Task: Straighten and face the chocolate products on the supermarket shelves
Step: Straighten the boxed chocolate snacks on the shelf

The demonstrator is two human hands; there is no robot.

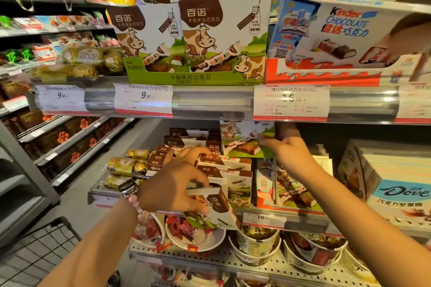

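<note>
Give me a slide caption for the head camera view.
Left hand grips a small chocolate box while right hand holds an upright cow-print pack.

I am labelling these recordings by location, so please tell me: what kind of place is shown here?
Almost certainly a supermarket confectionery aisle. Tiered shelves carry printed price tags along their front rails, a Kinder Chocolate display carton stands facing outward, and the left hand grips a small chocolate box among stacked identical ones.
</note>
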